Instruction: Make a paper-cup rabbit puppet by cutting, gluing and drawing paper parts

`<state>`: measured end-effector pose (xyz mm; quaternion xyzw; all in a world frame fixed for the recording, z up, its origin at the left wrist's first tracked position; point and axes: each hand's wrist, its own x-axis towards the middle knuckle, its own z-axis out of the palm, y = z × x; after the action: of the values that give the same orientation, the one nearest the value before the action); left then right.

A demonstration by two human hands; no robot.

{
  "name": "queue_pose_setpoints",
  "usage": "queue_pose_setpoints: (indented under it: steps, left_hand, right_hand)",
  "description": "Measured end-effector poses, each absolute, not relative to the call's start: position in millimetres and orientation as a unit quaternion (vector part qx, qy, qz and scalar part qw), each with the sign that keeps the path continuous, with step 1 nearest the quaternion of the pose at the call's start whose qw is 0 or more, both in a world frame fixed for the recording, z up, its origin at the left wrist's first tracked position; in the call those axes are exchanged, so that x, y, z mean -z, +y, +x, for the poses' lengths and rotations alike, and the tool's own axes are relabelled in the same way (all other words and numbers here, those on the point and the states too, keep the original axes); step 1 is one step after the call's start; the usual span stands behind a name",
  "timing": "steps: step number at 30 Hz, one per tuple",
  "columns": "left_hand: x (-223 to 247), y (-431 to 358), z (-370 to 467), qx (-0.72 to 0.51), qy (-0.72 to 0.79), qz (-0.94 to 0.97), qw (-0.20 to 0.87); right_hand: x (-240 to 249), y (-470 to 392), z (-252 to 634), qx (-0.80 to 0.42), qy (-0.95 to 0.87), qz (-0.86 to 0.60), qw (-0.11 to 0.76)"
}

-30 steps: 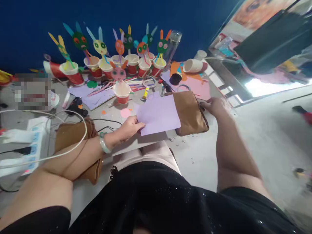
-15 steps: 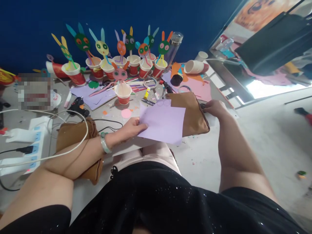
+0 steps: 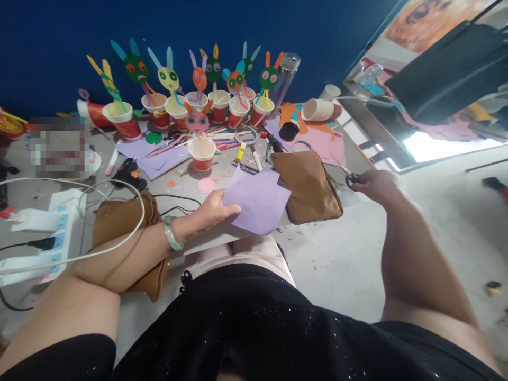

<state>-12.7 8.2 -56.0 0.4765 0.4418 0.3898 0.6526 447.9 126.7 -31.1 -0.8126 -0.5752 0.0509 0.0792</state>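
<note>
My left hand pinches the left edge of a sheet of purple paper, thumb on top. The sheet is tilted over the table's front edge, and its top right has a notched outline. To the right, my right hand is closed on the dark handles of a pair of scissors, whose blades point away toward the back. A brown cushion-like pouch lies between the paper and the scissors. Beyond the paper, a pink paper disc rests on the table by a paper cup with a pink rabbit figure.
Several cups with paper rabbit figures line the blue wall. Behind the paper lie a glue stick and markers. A power strip with looping cables and a black glue gun are at left. Stacked cups lie at the back right.
My right hand has moved right, away from the pouch, bringing the scissors into view. The purple paper has turned and shifted slightly left, off the pouch, in my left hand.
</note>
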Motion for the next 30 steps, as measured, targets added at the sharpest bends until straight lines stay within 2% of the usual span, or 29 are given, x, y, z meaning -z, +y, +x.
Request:
queue_pose_setpoints:
  steps: [1, 3, 6, 8, 10, 12, 14, 22, 30]
  left_hand:
    - [57, 8, -13, -0.396, 0.438, 0.476, 0.653]
    - [58, 8, -12, -0.401, 0.431, 0.476, 0.653]
    - [58, 8, -12, -0.404, 0.435, 0.473, 0.651]
    - [58, 9, -11, -0.409, 0.437, 0.467, 0.651]
    - [56, 8, -12, -0.413, 0.431, 0.459, 0.658]
    - [55, 8, -13, -0.419, 0.423, 0.450, 0.665]
    - [54, 8, -15, -0.424, 0.414, 0.443, 0.673]
    - [54, 8, -19, -0.406, 0.381, 0.450, 0.698]
    - [48, 7, -17, -0.388, 0.401, 0.446, 0.700]
  right_hand:
    - [25, 118, 444, -0.056, -0.541, -0.836, 0.080]
    - [16, 98, 430, -0.051, -0.495, -0.847, 0.186]
    - [18, 67, 399, -0.202, -0.484, -0.739, 0.423]
    - [24, 47, 374, -0.298, -0.498, -0.641, 0.502]
    - [31, 30, 351, -0.413, -0.525, -0.575, 0.472]
    - [36, 18, 333, -0.518, -0.557, -0.528, 0.379]
    - [38, 11, 322, -0.567, -0.590, -0.491, 0.300]
    - [33, 19, 322, -0.610, -0.661, -0.403, 0.170]
    - [33, 29, 316, -0.634, -0.674, -0.353, 0.138]
